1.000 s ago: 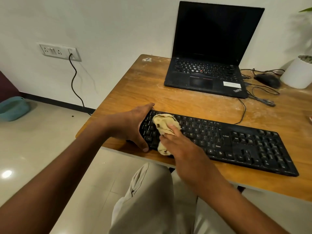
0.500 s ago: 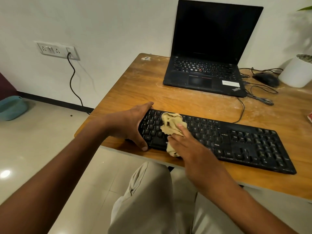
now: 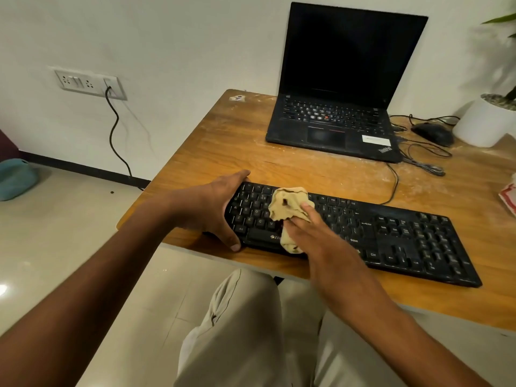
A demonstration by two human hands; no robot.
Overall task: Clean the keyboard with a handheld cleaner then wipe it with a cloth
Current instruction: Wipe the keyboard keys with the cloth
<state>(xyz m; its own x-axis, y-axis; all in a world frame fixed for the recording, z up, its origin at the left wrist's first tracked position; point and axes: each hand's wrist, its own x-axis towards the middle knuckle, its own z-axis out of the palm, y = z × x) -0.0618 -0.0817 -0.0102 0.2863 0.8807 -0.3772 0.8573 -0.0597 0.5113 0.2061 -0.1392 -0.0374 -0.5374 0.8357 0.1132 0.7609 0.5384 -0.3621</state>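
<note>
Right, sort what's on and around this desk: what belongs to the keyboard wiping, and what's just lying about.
In use:
keyboard, held at its end by the left hand
cloth, pressed on the keys by the right hand

Lying about:
laptop
mouse and cables
plant pot
wall socket
</note>
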